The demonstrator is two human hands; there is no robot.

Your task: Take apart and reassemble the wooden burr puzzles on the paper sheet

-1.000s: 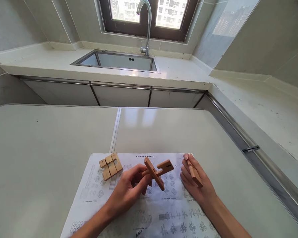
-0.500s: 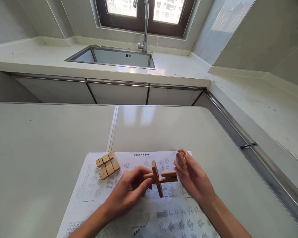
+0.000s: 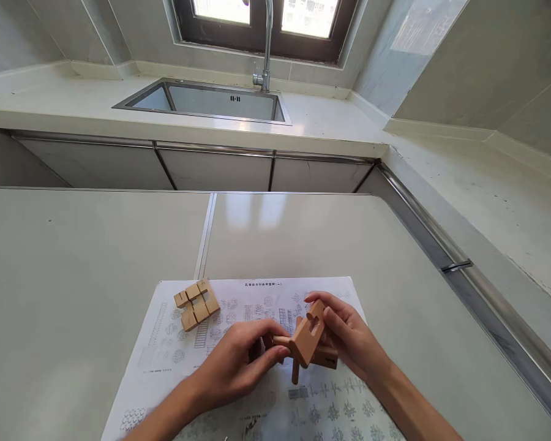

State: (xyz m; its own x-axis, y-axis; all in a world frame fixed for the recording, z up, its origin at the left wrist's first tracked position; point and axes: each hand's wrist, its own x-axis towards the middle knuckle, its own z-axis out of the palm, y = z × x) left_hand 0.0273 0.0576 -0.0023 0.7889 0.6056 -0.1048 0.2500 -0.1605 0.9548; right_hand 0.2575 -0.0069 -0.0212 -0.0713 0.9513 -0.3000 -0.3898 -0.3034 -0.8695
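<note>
We see a tiled kitchen corner, where a pale countertop (image 3: 55, 101) holds a steel sink (image 3: 206, 99) below a dark-framed window (image 3: 257, 38). Nearer, a smooth, faintly glossy table (image 3: 96, 245) carries a thin, creased printed sheet (image 3: 239, 294).

Above the middle of the sheet, our left hand (image 3: 245, 361) pinches the left end of a crossed wooden assembly (image 3: 296, 371), its narrow upright bar set across a flat piece with a dark mark. Our right hand (image 3: 351, 334) grips the far right end of a reddish notched piece (image 3: 307, 344), smooth-faced with rounded corners, which slants in front of the assembly. On the sheet's far left lie paler wooden blocks (image 3: 201, 311), squarish and cut with grooves.

The notched piece covers the crossing of the assembly, so we cannot tell whether the two are joined there. Our left hand's curled fingers are partly hidden. The small print is mostly too fine to read, the tap (image 3: 267, 52) is cut off at the top, and both forearms leave at the near edge.
</note>
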